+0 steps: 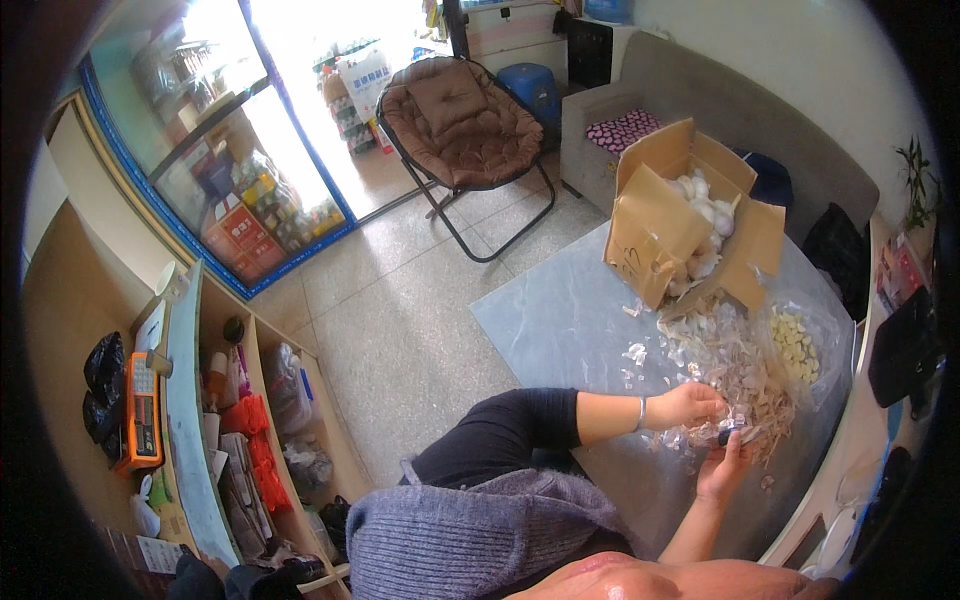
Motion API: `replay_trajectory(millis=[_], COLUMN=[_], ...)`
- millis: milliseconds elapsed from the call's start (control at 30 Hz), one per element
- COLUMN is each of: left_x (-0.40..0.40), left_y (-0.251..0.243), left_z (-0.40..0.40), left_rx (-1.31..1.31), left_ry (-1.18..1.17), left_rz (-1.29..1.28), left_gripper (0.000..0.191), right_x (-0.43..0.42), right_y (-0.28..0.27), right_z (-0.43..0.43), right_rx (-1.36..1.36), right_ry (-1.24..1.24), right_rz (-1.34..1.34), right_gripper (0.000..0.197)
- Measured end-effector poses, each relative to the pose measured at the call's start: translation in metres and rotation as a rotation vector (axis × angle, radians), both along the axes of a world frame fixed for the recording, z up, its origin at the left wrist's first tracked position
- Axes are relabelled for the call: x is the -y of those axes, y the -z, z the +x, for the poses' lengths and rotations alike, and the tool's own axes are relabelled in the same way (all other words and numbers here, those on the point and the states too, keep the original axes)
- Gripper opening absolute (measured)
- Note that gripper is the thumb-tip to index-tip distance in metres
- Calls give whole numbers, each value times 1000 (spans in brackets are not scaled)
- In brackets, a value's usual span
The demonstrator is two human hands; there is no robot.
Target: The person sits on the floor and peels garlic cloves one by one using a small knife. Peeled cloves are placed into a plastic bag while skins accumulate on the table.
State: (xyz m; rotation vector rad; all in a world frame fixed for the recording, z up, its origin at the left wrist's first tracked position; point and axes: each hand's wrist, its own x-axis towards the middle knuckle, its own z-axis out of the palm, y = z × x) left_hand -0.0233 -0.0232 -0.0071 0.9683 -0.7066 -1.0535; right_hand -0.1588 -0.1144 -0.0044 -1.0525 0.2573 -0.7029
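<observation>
My left hand (688, 406), with a metal bracelet at the wrist, has its fingers bent together over a heap of dry garlic skins (750, 375). Whether something is pinched in them is too small to tell. Close below it, my right hand (725, 466) has its thumb up against a small dark object (727, 433) with pale bits around it. Beyond the heap lies a clear plastic bag (823, 330) with peeled garlic cloves (795, 346) in it. An open cardboard box (652, 232) tilts on the table, with whole garlic bulbs (705, 210) inside.
Everything rests on a grey marbled table (540, 300). Behind it stand a grey sofa (720, 97) and a brown padded folding chair (461, 124). Left are a shelf counter (184, 375) and an orange scale (142, 409). A dark flat device (904, 349) is at the right.
</observation>
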Motion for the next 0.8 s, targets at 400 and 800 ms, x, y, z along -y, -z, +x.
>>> replay_trajectory(millis=[400,800], left_x=[-2,-4], left_y=[5,3], left_z=[19,14], left_rx=[-232,-368], left_ry=[-19,-3], left_rz=[-140,-117], left_gripper=[11,13], right_x=[10,5], right_y=[5,-9], right_z=[-4,-3], right_rx=[-294,-151], right_ry=[189,208], right_rz=[-498,-445], right_gripper=[23,10])
